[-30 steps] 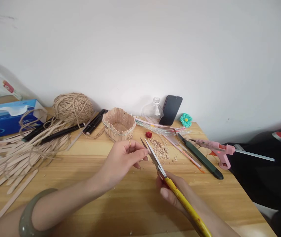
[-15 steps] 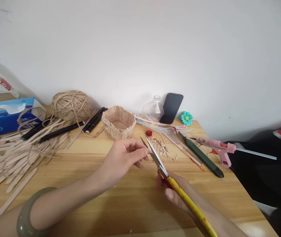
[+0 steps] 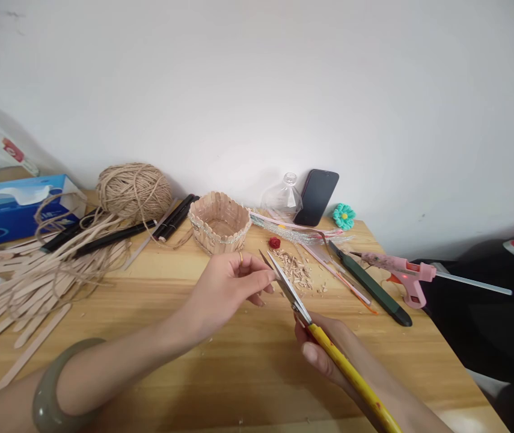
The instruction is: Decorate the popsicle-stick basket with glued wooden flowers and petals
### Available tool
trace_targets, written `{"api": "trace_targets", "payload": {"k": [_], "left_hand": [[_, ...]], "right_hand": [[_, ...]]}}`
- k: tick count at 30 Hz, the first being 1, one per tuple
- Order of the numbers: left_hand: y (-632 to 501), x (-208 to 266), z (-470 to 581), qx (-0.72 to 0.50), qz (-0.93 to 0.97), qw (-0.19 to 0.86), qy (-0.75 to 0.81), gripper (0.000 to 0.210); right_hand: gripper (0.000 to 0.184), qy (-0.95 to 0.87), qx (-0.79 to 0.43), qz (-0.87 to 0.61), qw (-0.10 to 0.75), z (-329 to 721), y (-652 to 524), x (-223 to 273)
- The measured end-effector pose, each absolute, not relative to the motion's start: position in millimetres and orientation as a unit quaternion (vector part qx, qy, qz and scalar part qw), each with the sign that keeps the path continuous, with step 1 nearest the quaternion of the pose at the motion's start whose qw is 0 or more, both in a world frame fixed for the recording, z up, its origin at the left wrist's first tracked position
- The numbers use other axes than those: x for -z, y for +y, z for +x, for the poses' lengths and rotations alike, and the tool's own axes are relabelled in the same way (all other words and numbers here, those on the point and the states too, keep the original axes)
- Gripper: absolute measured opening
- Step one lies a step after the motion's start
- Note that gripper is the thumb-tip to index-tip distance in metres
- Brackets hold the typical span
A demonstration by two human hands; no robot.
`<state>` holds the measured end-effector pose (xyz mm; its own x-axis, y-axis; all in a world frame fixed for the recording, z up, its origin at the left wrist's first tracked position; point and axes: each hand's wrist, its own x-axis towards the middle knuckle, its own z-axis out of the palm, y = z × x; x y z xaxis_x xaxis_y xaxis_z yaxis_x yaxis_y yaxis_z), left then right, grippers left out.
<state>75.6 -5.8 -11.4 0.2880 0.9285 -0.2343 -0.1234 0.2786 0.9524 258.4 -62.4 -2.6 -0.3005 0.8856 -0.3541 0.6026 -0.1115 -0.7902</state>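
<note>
My right hand (image 3: 329,349) grips a pair of scissors (image 3: 302,308) with yellow handles, their slim blades pointing away and slightly parted. At the blades, my left hand (image 3: 232,279) has thumb and forefinger pinched together; whatever lies between them is too small or hidden to name. Just beyond the left hand stands a small basket (image 3: 207,243) made of short wooden pieces, with a silvery band round it. A red rolled flower (image 3: 275,242) lies past the scissor tips, and small wood clippings (image 3: 295,269) are scattered beside the blades.
Wooden craft sticks (image 3: 35,352), a twine ball (image 3: 134,192), black markers (image 3: 173,219) and a blue tissue pack (image 3: 8,219) are on the left. Rightward are a phone (image 3: 317,197), a clear bottle top (image 3: 284,195), a teal flower (image 3: 344,216), a dark green tool (image 3: 376,288) and a pink glue gun (image 3: 407,273).
The scissor blades have come slightly closer together. Otherwise both hands hold nearly the same pose, and the whole scene sits a little further right in view.
</note>
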Motion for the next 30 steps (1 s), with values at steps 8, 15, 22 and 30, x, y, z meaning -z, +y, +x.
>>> {"api": "trace_targets", "payload": {"k": [8,15,22,30], "left_hand": [[-5.4,10.9,74.5,-0.393,0.45,0.67,0.44,0.011],[-5.8,11.3,74.2,-0.392,0.452,0.669,0.441,0.011],[-5.9,11.9,73.5,-0.394,0.447,0.673,0.439,0.011],[-6.4,10.9,73.2,-0.404,0.448,0.671,0.431,0.012]], "right_hand": [[0.061,-0.651,-0.496,-0.559,0.128,260.8,-59.2,8.3],[0.06,-0.646,-0.498,-0.566,0.118,260.9,-59.0,6.6],[0.061,-0.648,-0.503,-0.56,0.115,260.5,-58.3,4.8],[0.062,-0.662,-0.479,-0.56,0.136,262.8,-62.5,1.7]]}}
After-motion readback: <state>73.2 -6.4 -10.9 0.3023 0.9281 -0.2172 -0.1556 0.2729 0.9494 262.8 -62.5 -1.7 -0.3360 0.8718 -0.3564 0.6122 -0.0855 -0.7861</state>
